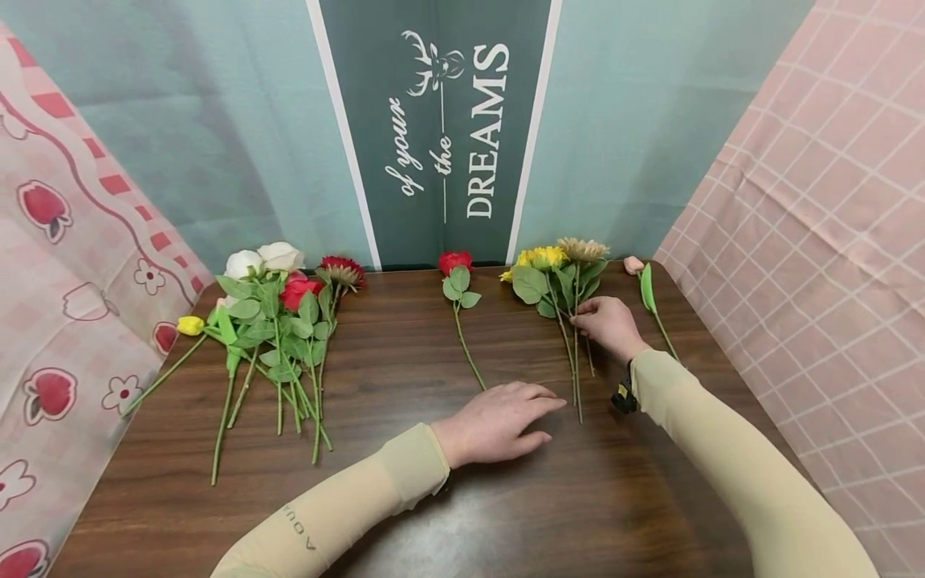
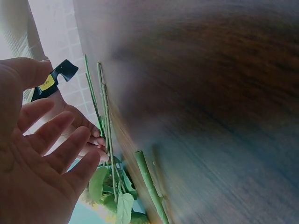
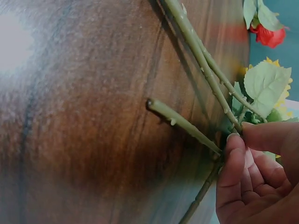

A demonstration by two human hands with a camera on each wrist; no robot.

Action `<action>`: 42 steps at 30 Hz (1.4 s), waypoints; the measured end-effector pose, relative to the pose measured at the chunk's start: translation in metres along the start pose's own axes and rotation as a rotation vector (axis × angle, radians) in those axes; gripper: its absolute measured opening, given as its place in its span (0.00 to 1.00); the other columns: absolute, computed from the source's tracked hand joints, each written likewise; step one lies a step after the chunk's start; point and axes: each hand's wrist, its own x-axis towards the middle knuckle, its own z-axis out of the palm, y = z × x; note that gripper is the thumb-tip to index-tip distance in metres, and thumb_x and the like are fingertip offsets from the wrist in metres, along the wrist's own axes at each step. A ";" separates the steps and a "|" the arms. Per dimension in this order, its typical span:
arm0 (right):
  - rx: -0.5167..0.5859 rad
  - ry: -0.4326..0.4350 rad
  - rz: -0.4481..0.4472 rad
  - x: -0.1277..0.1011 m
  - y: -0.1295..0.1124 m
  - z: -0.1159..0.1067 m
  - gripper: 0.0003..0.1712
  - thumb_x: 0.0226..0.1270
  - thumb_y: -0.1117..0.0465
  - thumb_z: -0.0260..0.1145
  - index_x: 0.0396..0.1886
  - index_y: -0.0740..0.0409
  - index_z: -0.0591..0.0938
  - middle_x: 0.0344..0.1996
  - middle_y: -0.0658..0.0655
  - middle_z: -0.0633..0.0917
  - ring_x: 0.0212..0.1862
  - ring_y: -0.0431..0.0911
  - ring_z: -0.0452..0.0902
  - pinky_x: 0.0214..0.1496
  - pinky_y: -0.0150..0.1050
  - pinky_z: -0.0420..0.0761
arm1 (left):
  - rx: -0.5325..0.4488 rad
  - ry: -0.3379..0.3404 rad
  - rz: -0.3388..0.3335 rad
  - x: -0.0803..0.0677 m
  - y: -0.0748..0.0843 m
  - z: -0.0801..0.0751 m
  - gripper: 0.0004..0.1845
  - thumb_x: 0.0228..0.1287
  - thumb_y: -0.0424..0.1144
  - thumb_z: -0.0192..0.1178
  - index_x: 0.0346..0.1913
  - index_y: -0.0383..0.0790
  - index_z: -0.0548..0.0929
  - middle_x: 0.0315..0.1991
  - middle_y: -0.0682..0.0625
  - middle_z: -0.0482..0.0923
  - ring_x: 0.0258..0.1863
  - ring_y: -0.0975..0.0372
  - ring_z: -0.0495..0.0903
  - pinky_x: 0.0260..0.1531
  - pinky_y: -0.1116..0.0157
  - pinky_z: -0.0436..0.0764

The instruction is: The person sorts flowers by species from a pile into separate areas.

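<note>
Artificial flowers laid out on a dark wooden worktop (image 1: 405, 498). Landmark: the single red rose (image 1: 456, 264), lying alone at the back centre.

Sorting appears partly done. To the left of the red rose lies a mixed heap of white, red and yellow blooms (image 1: 278, 321), seemingly still to be gone through. To its right lies a small sunflower bunch (image 1: 560, 265), and beyond that a lone pink bud (image 1: 634, 265).

The right hand (image 1: 607, 325), right of the rose, pinches the sunflower stems (image 3: 210, 84) between thumb and curled fingers. The left hand (image 1: 499, 421), in front of the rose, lies flat with fingers spread, holding nothing.

The head view alone shows the whole layout. The right wrist view alone shows the grip closely, with several stems gathered at the fingertips (image 3: 231, 149). The left wrist view shows the left hand's open palm (image 2: 32, 186) and the stem ends (image 2: 105, 112) beside it.
</note>
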 end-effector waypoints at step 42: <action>-0.080 0.001 -0.078 0.003 -0.004 0.004 0.15 0.75 0.58 0.65 0.44 0.66 0.89 0.30 0.62 0.88 0.32 0.51 0.84 0.32 0.42 0.80 | -0.046 -0.029 -0.039 -0.006 -0.010 0.003 0.27 0.76 0.50 0.58 0.73 0.48 0.74 0.67 0.53 0.74 0.67 0.62 0.72 0.69 0.64 0.68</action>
